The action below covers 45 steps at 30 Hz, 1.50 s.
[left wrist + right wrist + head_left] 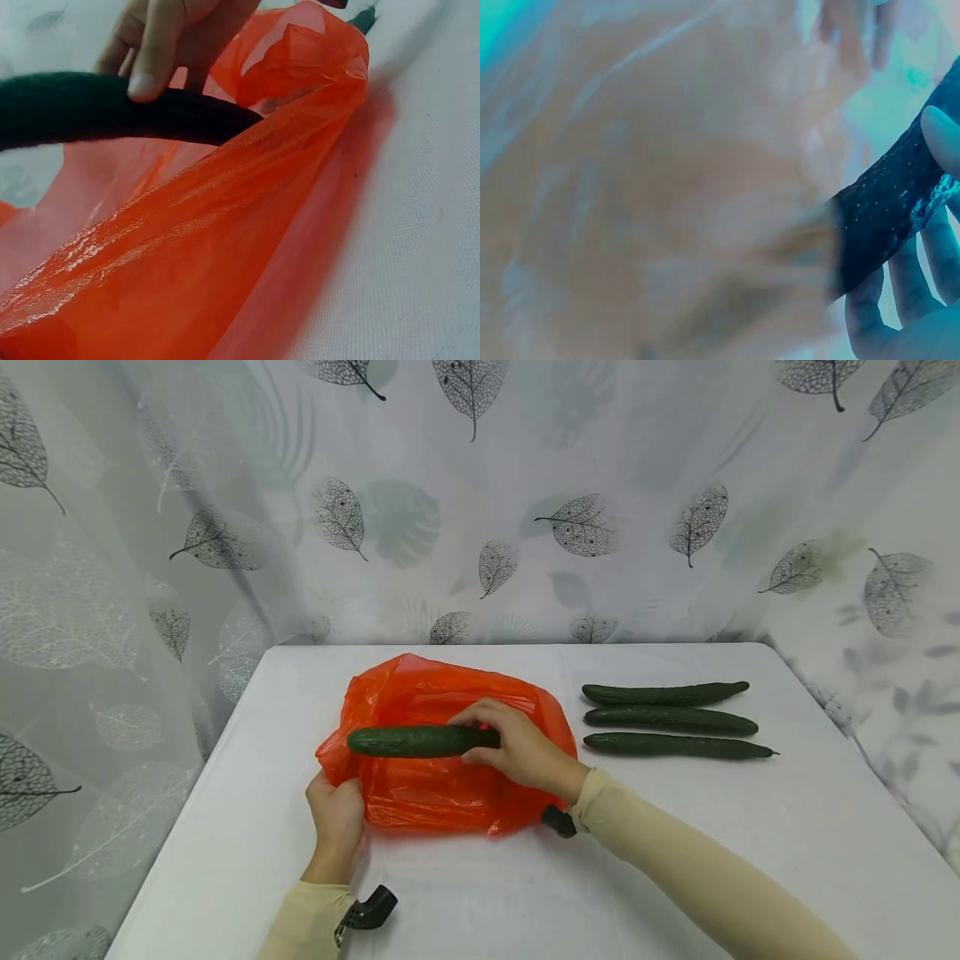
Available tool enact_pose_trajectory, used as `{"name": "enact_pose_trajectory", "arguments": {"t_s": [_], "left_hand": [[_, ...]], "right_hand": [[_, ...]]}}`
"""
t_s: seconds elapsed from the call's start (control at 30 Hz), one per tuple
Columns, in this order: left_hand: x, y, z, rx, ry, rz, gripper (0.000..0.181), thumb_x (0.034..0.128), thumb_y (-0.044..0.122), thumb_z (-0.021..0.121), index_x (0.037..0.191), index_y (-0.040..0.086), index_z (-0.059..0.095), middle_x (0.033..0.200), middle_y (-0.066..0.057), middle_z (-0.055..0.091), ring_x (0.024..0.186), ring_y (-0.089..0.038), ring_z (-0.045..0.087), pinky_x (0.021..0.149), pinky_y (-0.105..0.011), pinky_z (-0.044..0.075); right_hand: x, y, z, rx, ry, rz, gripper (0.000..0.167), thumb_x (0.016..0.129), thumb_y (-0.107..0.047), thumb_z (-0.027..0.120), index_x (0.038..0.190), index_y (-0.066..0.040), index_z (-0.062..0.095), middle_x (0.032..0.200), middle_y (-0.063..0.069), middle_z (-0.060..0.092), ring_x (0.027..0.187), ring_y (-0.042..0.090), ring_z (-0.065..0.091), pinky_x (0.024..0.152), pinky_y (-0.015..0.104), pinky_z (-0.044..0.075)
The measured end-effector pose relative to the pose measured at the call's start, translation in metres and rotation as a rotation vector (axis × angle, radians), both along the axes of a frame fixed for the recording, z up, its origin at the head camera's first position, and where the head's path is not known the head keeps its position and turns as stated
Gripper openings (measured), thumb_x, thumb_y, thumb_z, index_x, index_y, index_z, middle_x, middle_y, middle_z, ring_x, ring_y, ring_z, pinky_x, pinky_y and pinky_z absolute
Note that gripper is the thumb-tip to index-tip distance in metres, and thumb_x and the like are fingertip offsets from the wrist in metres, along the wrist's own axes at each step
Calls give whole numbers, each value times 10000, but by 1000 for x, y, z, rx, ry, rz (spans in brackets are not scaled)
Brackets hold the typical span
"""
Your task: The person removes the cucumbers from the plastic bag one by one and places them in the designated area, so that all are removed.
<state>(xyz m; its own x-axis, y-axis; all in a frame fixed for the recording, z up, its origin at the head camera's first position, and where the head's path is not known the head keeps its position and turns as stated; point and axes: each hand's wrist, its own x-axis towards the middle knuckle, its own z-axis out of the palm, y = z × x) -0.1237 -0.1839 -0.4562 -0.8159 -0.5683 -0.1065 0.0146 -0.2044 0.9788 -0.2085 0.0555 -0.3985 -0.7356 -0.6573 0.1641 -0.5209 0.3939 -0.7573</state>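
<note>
A dark green cucumber (pixel 408 742) lies level in front of an orange-red plastic bag (pixel 450 797), seen from above. My right hand (pixel 525 747) grips the cucumber by its right end, thumb below and fingers on top. The left wrist view shows that end of the cucumber (pixel 60 109) partly behind the edge of the thin bag (pixel 202 247). At the bag's left side my left hand (pixel 335 822) pinches the plastic; its fingertips are hidden by the folds. In the right wrist view fingers and thumb wrap the bumpy cucumber (pixel 889 210), while blurred plastic covers much of the picture.
Three more cucumbers lie side by side to the right of the bag: a back one (pixel 663 694), a middle one (pixel 671 720) and a front one (pixel 678 746). The white table (pixel 465 902) meets a leaf-patterned curtain (pixel 420 468) behind and at both sides.
</note>
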Motion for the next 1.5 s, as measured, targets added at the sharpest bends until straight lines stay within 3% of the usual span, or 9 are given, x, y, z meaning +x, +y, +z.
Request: {"name": "enact_pose_trajectory", "arguments": {"t_s": [0.33, 0.53, 0.73, 0.97, 1.17, 1.5], "left_hand": [[3, -1, 3, -12, -13, -41, 582, 863, -126, 311, 1420, -99, 476, 1398, -180, 536, 1194, -236, 508, 965, -236, 468], [3, -1, 2, -9, -8, -33, 600, 840, -141, 315, 1415, -101, 482, 1397, -181, 539, 1200, -248, 511, 961, -236, 473], [3, -2, 1, -10, -8, -28, 603, 834, -145, 317, 1412, -95, 483, 1395, -164, 541, 1208, -247, 515, 979, -244, 474], [2, -3, 2, 0, 1, -15, 613, 833, -146, 306, 1422, -103, 471, 1405, -190, 531, 1218, -256, 511, 1002, -252, 466], [3, -5, 2, -6, -5, -16, 600, 847, -141, 316, 1420, -85, 484, 1393, -165, 544, 1208, -250, 521, 1004, -260, 472], [5, -9, -1, -35, -12, -21, 569, 872, -115, 331, 1416, -75, 494, 1371, -141, 557, 1195, -255, 529, 950, -226, 493]], "right_hand": [[10, 0, 27, -209, -191, -15, 442, 878, -161, 796, 1294, -211, 656, 1221, -63, 639, 1142, 157, 573, 977, 385, 504], [15, 0, 38, -418, -353, -1, 449, 891, -77, 764, 1319, -134, 639, 1242, 62, 646, 1141, 261, 620, 882, 432, 572], [17, 1, 45, -647, -430, 7, 435, 905, 8, 709, 1325, -74, 630, 1283, 149, 624, 1174, 346, 600, 953, 471, 531], [19, 9, 60, -814, -488, -11, 380, 952, 47, 612, 1316, -63, 598, 1323, 163, 553, 1220, 353, 529, 1042, 457, 463], [19, 26, 72, -863, -518, -29, 384, 976, 45, 569, 1340, -78, 577, 1332, 123, 557, 1242, 322, 503, 1051, 417, 467], [23, 63, 86, -819, -450, -28, 406, 1007, 7, 540, 1399, -99, 550, 1339, 119, 535, 1222, 317, 490, 1061, 414, 460]]}}
